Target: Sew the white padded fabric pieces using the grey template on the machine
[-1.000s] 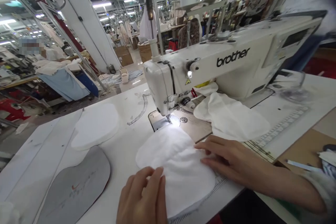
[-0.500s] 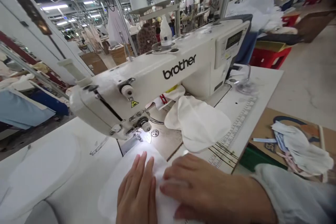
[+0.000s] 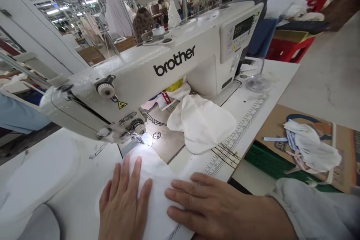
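Both hands lie flat on a white padded panel (image 3: 159, 191) at the near edge of the table, and neither is clenched or grasping: the left hand (image 3: 122, 206) has its fingers spread, and the right hand (image 3: 208, 208) rests with its fingers together, reaching in from the right. The panel runs from under the hands toward the sewing machine (image 3: 174, 60), and the frame cuts off its near end. Its far end meets a glare of lamplight at the needle plate (image 3: 156, 135), so whether it lies under the presser foot cannot be made out, and the needle is hard to see.

A loose white cloth (image 3: 201, 123) sits right of the needle plate, behind the panel. A printed ruler (image 3: 236, 137) runs along the white table (image 3: 261, 101). At the left lie a white oval pad (image 3: 36, 180) and a grey shape (image 3: 42, 225), the latter cut off below. To the right, white scraps (image 3: 309, 146) lie on cardboard (image 3: 317, 123) beyond the table edge. A red stool (image 3: 289, 50) stands on the pale floor, and blurred workstations fill the far room.
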`<state>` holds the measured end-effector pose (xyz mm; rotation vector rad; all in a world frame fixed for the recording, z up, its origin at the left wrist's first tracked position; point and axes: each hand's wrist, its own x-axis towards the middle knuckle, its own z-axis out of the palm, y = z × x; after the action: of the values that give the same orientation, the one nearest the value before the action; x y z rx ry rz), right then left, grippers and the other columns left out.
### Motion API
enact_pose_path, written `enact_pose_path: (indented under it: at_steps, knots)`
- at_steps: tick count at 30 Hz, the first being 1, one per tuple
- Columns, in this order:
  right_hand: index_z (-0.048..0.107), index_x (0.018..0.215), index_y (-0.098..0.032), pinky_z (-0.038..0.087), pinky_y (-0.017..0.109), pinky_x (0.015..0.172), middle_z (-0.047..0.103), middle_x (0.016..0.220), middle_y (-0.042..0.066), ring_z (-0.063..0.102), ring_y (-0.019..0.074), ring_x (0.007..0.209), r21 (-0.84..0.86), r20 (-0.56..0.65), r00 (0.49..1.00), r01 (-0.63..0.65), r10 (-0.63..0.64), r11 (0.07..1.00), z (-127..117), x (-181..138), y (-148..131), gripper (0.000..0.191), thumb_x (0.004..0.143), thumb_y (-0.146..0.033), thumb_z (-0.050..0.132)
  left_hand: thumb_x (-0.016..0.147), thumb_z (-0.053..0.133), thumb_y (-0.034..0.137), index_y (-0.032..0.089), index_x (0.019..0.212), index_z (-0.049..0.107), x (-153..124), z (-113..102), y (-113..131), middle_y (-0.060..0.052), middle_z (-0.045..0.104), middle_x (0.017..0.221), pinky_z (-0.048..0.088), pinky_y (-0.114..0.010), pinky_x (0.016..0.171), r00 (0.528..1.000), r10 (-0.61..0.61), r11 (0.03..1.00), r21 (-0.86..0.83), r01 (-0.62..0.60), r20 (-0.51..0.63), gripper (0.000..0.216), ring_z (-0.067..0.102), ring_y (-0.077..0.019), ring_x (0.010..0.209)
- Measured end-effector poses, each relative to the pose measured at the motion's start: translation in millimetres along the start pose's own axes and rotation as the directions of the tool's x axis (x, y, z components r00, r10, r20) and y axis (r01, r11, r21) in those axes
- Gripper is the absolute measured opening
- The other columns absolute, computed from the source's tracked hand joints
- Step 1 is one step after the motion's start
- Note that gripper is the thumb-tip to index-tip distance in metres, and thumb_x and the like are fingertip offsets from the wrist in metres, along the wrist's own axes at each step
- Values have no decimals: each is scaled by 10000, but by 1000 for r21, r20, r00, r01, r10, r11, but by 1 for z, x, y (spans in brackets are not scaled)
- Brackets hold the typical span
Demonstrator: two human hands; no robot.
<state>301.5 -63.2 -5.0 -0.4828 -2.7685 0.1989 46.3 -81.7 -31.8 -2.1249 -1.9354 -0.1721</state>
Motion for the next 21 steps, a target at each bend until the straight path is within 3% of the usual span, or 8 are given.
enact_pose_path:
  at_steps: [4,12,18,21]
  knots:
    - [487,1385,-125,411,375,1047,449,1482,88,427,223,1356,34,32,999,-7,6,999,6,-2,-3,422,1057,-356,356,993,277,396,204,1460,406,-13,-5,-13,-134,378,1550,323,-537,1079,994,-104,995,10,104,37,522,346,-334,1424]
    - [583,1225,-113,362,400,1084,517,1422,125,402,244,1371,178,56,998,-7,-3,984,-2,11,-10,393,1030,-414,422,993,272,384,193,1409,482,-26,-9,-10,-115,439,1515,320,-503,1078,994,-107,994,15,107,31,504,376,-300,1413]
    - [324,1488,-68,213,461,1158,247,1566,185,179,283,1468,273,27,997,-80,75,959,4,61,11,739,978,-593,424,981,273,401,107,1417,451,-37,-5,-11,-132,454,1497,315,-460,1074,999,-5,999,52,7,-52,556,420,-282,1384]
    - [244,1525,-64,120,474,1181,150,1583,198,78,291,1483,331,126,991,-90,51,939,13,75,23,791,975,-607,411,972,274,423,109,1421,445,-39,-4,-10,-119,456,1497,311,-450,1077,999,-38,997,65,40,-25,574,411,-276,1391]
